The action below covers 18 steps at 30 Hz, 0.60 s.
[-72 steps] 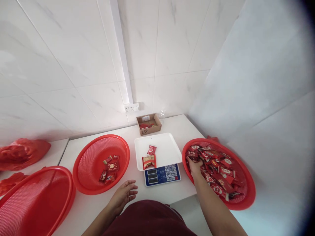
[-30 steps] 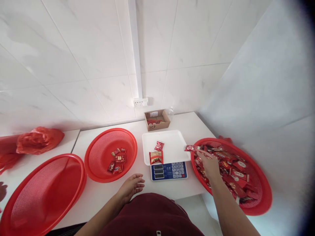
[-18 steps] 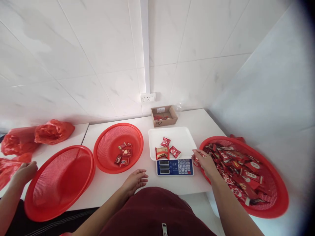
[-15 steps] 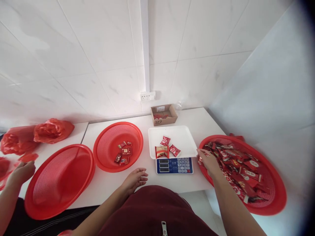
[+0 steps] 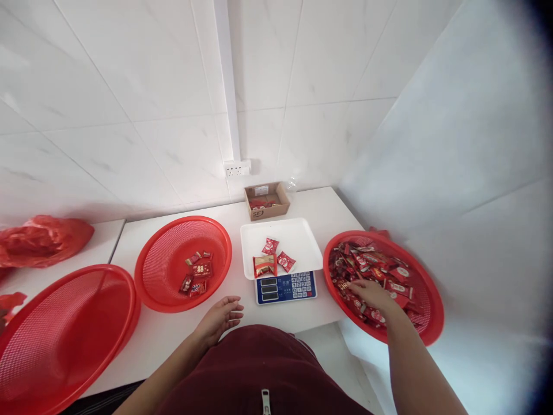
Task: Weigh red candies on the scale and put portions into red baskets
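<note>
Fingers (image 5: 356, 285) of the right hand (image 5: 375, 294) are resting among wrapped sweets (image 5: 395, 286) in the rightmost basket (image 5: 436, 311), grip unclear, apparently selecting one and needing a clean pinch, the left hand (image 5: 218, 320) hanging open.

wall (image 5: 142, 63): white marbled tile | trunking (image 5: 228, 80): white, vertical, down to socket (image 5: 235, 169) | tables (image 5: 319, 204): white, against wall | light: soft

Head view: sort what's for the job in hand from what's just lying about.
Likely in the job:
right hand
right basket, its heaped packets
scale, white tray
three packets on the tray
middle basket, similar packets inside

Likely lying about:
cardboard box
red plastic bag, far left
</note>
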Each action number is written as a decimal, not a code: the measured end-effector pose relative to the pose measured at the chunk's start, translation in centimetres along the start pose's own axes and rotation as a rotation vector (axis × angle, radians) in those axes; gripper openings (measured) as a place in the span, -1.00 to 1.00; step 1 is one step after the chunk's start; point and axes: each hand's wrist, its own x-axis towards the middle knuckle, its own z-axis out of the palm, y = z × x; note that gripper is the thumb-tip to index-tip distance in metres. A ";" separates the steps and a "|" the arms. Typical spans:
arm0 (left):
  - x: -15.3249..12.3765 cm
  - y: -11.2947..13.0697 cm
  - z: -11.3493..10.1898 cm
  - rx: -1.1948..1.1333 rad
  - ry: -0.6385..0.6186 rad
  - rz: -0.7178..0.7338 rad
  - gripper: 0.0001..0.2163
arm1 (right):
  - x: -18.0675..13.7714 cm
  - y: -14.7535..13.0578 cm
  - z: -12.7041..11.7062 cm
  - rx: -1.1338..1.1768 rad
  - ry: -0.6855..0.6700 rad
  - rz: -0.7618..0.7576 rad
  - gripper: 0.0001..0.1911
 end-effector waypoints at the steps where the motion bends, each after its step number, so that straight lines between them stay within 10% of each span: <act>1: 0.0 0.0 0.0 0.001 -0.001 0.000 -0.74 | 0.1 0.2 -0.1 -0.030 0.001 -0.005 -0.67; 18: 0.6 -0.5 -0.6 0.015 0.008 -0.002 -0.69 | 3.2 -2.2 3.6 -0.361 0.299 0.157 -0.37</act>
